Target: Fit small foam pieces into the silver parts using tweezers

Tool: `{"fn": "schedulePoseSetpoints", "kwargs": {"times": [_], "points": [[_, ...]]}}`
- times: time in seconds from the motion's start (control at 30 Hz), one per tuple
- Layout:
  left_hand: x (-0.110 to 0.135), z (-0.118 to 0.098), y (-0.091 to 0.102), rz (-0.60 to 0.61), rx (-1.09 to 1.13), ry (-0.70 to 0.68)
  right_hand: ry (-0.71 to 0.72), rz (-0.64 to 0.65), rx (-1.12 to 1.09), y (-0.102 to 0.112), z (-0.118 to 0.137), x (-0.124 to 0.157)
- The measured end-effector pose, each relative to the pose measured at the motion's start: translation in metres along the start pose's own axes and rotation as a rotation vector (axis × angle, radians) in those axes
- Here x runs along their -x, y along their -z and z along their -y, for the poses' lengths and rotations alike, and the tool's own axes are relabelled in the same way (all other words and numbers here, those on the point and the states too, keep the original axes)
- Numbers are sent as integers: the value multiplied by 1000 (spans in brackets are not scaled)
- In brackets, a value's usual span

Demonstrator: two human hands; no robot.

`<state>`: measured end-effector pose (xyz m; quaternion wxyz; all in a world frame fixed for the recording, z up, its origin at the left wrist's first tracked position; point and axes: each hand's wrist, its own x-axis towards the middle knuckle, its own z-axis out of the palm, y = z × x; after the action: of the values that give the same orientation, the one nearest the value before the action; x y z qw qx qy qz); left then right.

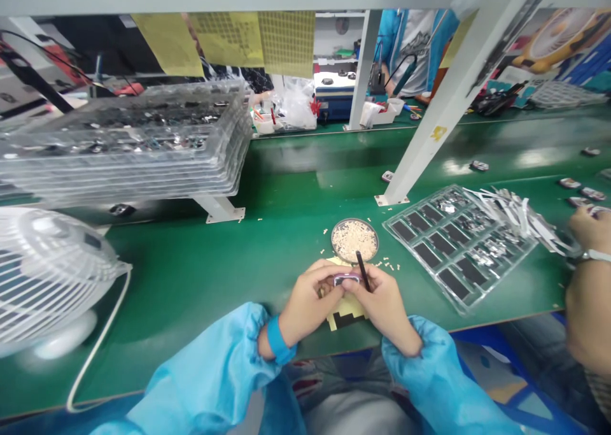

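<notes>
Blue sleeves (210,358) frame the left hand (303,300) and right hand (384,301), fingers (333,297) clamped on a small gadget (344,278). A slack pinch could drop it.

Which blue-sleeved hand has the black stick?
The right hand holds the black stick; the left hand, with the blue wristband, grips just the small device.

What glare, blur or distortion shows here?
Head view: pale glare spots on the green surface at right; head view: white fan at left and co-worker's forearm at right look soft and stretched; head view: left hand and right hand are evenly lit, but fine detail on the small device is unreadable.
</notes>
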<state>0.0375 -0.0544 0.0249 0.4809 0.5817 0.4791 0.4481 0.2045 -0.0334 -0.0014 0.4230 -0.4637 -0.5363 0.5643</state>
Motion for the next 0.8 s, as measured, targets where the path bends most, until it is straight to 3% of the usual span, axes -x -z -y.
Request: {"fn": "schedulePoseSetpoints", "kwargs": {"times": [0.1,0.2,0.57,0.8], "points": [[2,-2,0,-1,-214,-41,55,-46,64,-2,2,0],[3,-6,1,20,-287,-18,80,-81,111,-6,3,1],[7,-2,-4,-84,-314,-119,85,-82,134,-10,1,4],[1,1,-5,-52,-300,-53,72,-49,210,1,-5,-3]]}}
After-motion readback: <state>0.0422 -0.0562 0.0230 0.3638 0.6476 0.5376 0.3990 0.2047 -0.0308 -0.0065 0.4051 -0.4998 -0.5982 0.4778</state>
